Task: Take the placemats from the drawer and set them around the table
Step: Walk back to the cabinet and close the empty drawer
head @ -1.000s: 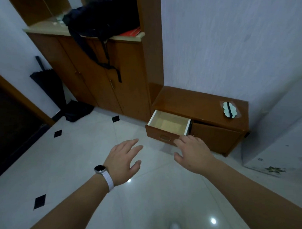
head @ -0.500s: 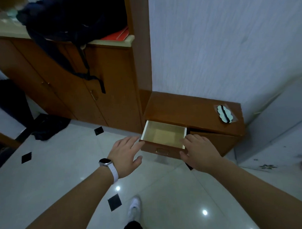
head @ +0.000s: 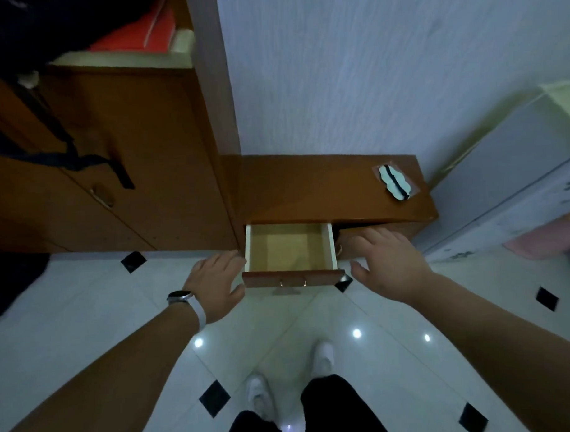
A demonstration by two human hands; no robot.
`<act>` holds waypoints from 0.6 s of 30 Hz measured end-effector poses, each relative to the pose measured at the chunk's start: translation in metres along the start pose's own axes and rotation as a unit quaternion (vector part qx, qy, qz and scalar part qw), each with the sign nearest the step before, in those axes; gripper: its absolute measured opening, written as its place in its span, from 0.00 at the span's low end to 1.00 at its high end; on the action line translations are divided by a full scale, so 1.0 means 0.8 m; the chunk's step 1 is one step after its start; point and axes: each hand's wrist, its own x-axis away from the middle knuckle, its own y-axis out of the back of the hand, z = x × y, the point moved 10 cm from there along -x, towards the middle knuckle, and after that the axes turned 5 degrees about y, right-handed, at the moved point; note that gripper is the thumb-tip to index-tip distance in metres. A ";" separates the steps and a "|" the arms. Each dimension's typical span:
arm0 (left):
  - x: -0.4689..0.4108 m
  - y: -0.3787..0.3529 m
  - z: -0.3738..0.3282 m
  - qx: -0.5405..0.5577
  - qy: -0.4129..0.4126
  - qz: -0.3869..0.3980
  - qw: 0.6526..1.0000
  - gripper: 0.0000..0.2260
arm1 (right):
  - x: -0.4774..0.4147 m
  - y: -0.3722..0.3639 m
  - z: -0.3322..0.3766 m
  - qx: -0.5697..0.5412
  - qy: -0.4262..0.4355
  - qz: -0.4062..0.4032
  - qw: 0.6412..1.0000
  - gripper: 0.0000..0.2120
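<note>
While standing pulled out from the low cabinet, sits between both hands: drawer, pale inside. Far right on top, a wrapped packet; left, a tall cupboard. Fingers spread, holding nothing: left hand just beside the drawer's left wall, right hand near its right.

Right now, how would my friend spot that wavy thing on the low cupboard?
Find the low brown cupboard against the white wall, with its drawer pulled open. On its top, near the right end, lies a pale wavy-edged thing in clear wrap. A black stripe runs down its middle.
</note>
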 end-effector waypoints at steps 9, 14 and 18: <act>-0.132 -0.104 -0.021 -0.019 -0.038 0.035 0.998 0.26 | -0.080 -0.192 -0.020 -0.080 0.004 0.066 0.995 0.17; -0.202 -0.215 -0.025 -0.020 -0.053 0.058 0.997 0.25 | -0.120 -0.322 -0.065 -0.097 -0.009 0.076 0.992 0.16; -0.266 -0.284 -0.026 -0.041 -0.063 0.017 0.997 0.26 | -0.145 -0.407 -0.090 -0.077 -0.027 0.059 0.995 0.16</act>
